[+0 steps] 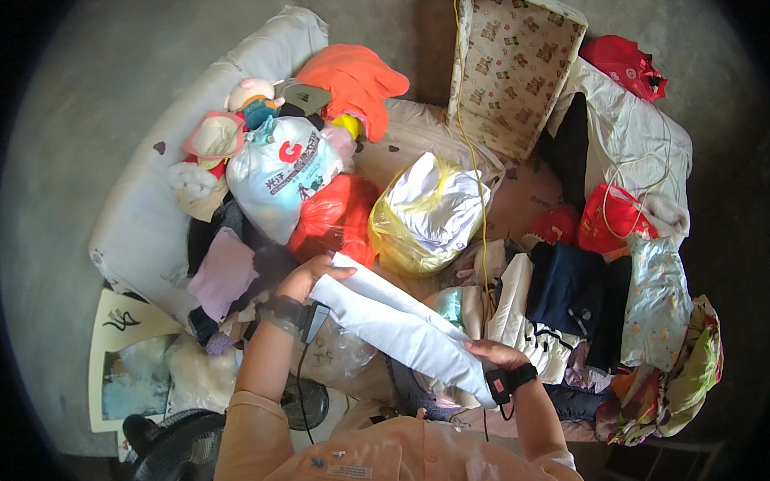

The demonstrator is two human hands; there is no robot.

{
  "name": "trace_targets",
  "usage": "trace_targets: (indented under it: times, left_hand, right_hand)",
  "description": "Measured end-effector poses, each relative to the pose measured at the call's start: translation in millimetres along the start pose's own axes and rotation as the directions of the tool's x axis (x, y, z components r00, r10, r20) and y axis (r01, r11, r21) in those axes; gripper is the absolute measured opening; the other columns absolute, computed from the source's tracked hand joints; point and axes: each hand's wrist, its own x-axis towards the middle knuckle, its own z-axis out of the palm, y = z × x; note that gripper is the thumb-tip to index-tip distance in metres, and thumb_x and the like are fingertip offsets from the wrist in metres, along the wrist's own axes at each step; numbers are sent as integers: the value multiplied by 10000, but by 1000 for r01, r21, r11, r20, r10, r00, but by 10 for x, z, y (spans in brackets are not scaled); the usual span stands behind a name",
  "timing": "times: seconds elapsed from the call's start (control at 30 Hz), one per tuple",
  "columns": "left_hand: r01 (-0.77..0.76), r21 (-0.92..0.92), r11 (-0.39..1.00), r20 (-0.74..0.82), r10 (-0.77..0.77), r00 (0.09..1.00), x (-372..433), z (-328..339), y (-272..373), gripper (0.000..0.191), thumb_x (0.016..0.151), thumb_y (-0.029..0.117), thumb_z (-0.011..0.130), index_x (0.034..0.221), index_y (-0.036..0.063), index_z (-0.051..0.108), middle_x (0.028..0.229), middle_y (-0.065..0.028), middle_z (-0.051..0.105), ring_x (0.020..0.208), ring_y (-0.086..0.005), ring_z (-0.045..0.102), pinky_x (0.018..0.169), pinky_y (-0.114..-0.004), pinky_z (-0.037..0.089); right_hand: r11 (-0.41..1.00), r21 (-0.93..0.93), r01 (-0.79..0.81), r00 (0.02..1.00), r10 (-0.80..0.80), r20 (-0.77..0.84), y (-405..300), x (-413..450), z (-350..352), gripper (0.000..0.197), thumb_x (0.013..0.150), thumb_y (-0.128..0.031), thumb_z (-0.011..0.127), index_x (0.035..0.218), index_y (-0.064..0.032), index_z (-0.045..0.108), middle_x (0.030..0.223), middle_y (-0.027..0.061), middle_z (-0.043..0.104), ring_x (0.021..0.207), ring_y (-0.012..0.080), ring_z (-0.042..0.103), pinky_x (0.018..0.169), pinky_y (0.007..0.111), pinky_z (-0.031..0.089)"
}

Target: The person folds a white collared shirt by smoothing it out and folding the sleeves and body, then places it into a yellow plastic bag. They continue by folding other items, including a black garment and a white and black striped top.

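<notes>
A long folded white cloth (401, 330) stretches between my two hands, slanting down to the right. My left hand (312, 276) grips its upper left end, the thumb lying over the edge. At its lower right end my right hand (499, 354) has hold of the cloth, thumb on top. Just beyond the cloth sit a yellow plastic bag (391, 241) with white folded material (434, 204) in it and a red plastic bag (338, 216). Folded dark blue clothing (564, 288) and a cream padded garment (513, 302) lie to the right of my right hand.
A full white plastic bag (286, 167), a plush pig (256, 99) and an orange cloth (352, 80) lie at the upper left. A bear-patterned fabric box (515, 60) stands at the top, a yellow cord (468, 141) hanging before it. A black fan (180, 453) is at the lower left.
</notes>
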Motion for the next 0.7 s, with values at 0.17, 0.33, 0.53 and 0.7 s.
trace_targets:
  times: [0.17,0.33,0.53,0.7]
  left_hand:
    - [4,212,977,84,-23,996,557,-156,-73,350,726,239,701,967,-1,620,838,-75,639,680,-162,580,613,-309,462]
    - [-1,-91,996,182,17,983,920,-66,70,438,778,307,666,1065,-9,570,949,-93,624,800,-171,599,698,-319,481]
    - [111,-812,573,409,421,810,1174,559,-470,829,778,709,369,1315,78,369,1281,-116,469,1128,-269,492,958,-451,385]
    - [186,-625,759,296,10,955,1665,1410,-972,379,885,128,541,1244,86,425,1155,-52,542,1029,-197,542,867,-357,456]
  right_hand:
    - [946,-318,-65,996,43,-77,208,292,-184,516,785,-321,690,1159,-1,535,1056,30,602,937,116,556,839,256,417]
    - [997,-64,-33,995,26,-100,104,326,-140,545,782,-294,701,1186,11,497,1077,41,592,974,122,537,873,253,399]
    - [963,142,229,946,-186,-267,207,565,-161,551,792,-280,696,1203,8,469,1044,56,594,961,157,548,873,283,412]
    - [945,157,286,952,-263,-155,849,880,-458,499,803,-263,684,1153,28,481,1052,90,593,945,160,547,852,288,428]
